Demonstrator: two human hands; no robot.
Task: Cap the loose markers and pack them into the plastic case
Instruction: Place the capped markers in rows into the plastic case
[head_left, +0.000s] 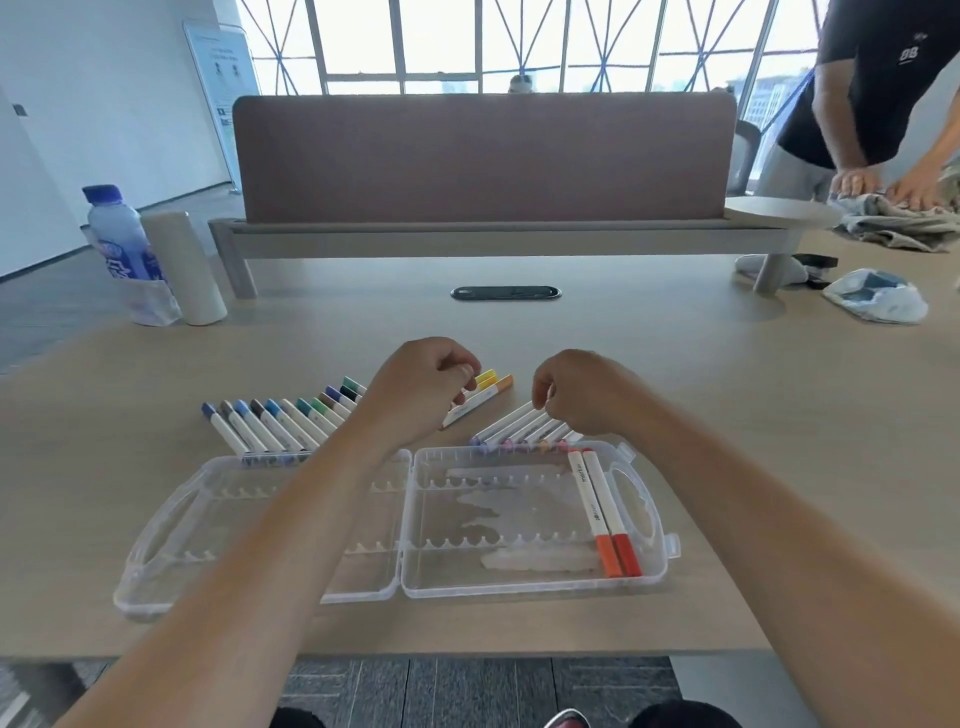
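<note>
I see the table (675, 389) under both hands. The open plastic case (208, 525) lies nearer me, with two red-orange markers (605, 514) below my right hand (571, 395). The blue-green marker row (280, 421) fans out beyond my left hand (421, 389). Left fingers curl over the yellow-orange markers (493, 382), right fingers over the pastel markers (514, 428). I cannot tell whether either hand grips.

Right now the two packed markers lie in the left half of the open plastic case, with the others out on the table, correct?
Not quite: the head view shows the two markers in the right half of the open plastic case, not the left. The other markers are out on the table.
</note>
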